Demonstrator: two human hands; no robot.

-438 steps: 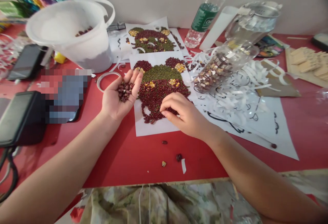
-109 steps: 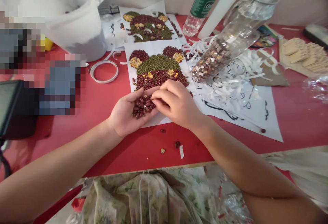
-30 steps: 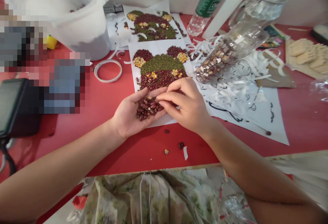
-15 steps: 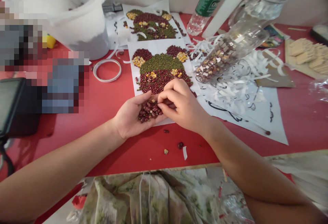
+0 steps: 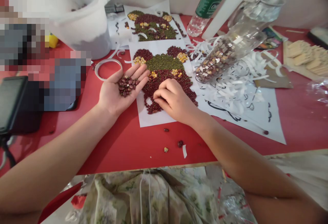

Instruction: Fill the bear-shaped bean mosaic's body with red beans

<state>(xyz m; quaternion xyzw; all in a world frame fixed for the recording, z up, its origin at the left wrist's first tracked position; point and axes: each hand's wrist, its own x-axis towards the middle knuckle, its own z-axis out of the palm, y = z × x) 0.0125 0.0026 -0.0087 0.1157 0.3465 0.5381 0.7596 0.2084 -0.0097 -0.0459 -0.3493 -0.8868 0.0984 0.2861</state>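
A small heap of dark red beans (image 5: 127, 86) rests in my left hand (image 5: 115, 92), palm up and fingers stretched out, over the left edge of a white sheet (image 5: 145, 120). On that sheet is a bear-like picture of red beans, green mung beans (image 5: 165, 61) and yellow corn kernels (image 5: 182, 57). My right hand (image 5: 174, 101) is over the lower part of the picture, fingers pinched together close to the red-bean area (image 5: 153, 108). Whatever is between those fingertips is too small or hidden to make out.
Behind lies a second bean picture (image 5: 153, 26). A white bucket (image 5: 84, 29) and a tape ring (image 5: 98, 72) are left. To the right are a green-labelled bottle (image 5: 210, 0), a tilted plastic bottle of mixed beans (image 5: 220, 58), paper strips (image 5: 235, 87) and wooden sticks (image 5: 302, 53). Blurred objects fill the far left.
My left hand has moved left and up with the beans, away from my right hand, and its fingers have straightened. My right hand has shifted slightly left, from the palm to the picture.
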